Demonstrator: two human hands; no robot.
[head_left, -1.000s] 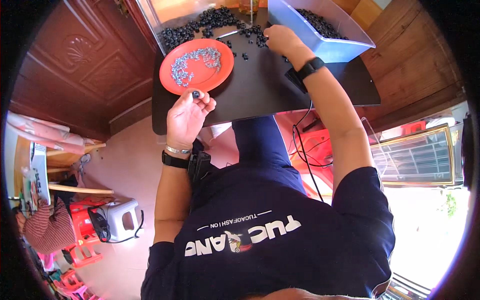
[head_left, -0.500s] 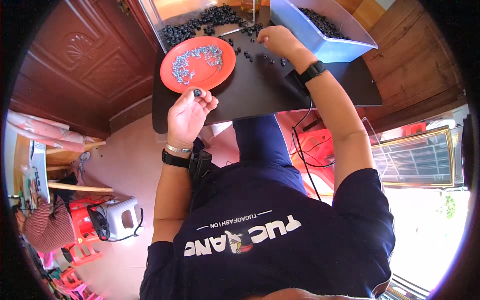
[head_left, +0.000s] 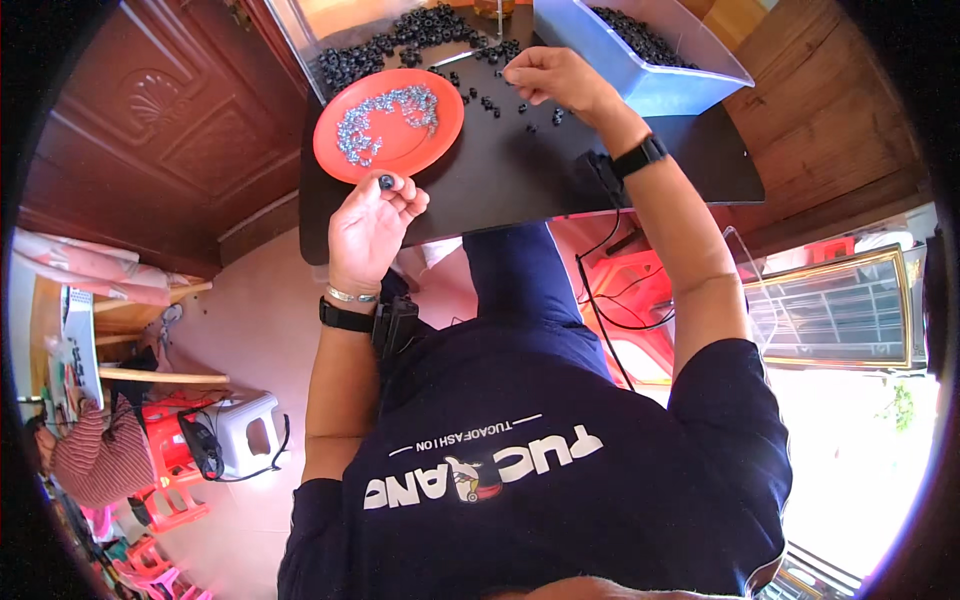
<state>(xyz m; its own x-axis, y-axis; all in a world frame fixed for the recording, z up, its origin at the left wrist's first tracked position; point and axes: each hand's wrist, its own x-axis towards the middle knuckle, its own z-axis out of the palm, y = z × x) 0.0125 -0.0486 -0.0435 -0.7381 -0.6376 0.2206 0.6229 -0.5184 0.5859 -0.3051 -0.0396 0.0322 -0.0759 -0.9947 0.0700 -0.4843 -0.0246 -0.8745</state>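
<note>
My left hand (head_left: 370, 225) is turned palm up at the near edge of a red-orange plate (head_left: 400, 160). Its thumb and fingers pinch a small round black plastic piece (head_left: 386, 182) with a hollow end. Many small shiny metal pieces (head_left: 352, 128) lie in a ring on the plate. Over the far part of the dark table, my right hand (head_left: 565, 80) is closed in a pinch, its fingertips close to loose black pieces (head_left: 488, 104). Whatever sits between those fingertips is too small to make out.
A heap of black pieces (head_left: 430, 28) covers the back of the dark table (head_left: 480, 185). At the back right stands a translucent blue bin (head_left: 650, 90) holding more of them. A thin pale rod (head_left: 453, 59) lies by the heap. Black cables (head_left: 590, 285) hang below the table edge.
My right hand has moved slightly left over the loose pieces. The left hand keeps its pinch on the black piece; the whole view has shifted a little.
</note>
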